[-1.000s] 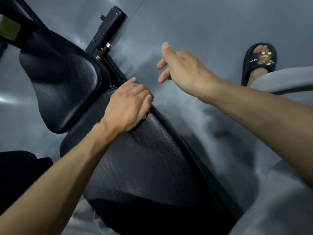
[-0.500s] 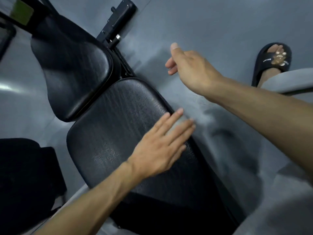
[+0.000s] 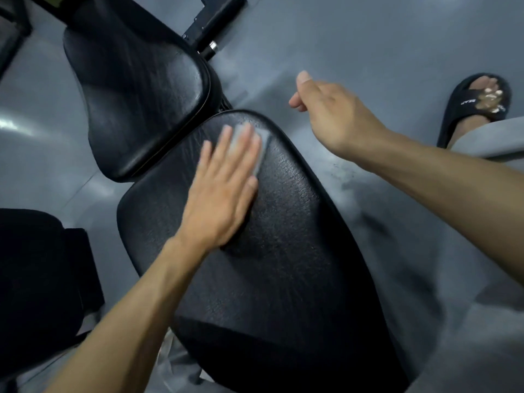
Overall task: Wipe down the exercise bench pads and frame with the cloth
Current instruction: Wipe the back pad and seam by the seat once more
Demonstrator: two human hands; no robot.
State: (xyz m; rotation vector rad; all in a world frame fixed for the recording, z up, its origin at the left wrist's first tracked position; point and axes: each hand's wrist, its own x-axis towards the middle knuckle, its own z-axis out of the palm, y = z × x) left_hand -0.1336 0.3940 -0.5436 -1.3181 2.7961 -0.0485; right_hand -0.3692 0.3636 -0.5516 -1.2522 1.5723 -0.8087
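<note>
**Grey floor, dim gym corner**

A smooth grey floor point(image 3: 382, 46) fills the background, catching a pale glare of light at the left edge. Dark smudges mark it toward the right. A black padded block point(image 3: 37, 268) sits at lower left, and a dark frame point(image 3: 11, 32) crosses the upper-left corner.

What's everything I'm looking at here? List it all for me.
Long black textured vinyl bench pad: one, black, centre.
Smaller black vinyl bench pad: one, black, upper left, beside the long pad.
Black metal bench frame piece: one, black, top centre, on the floor.
Pale grey cloth: one, grey, under the left fingers on the long pad.
Grey floor: one, grey, all around.
Black slide sandal: one, black, upper right, on a foot.
Left hand: flat, pressing the cloth.
Right hand: holds nothing, above the floor.
</note>
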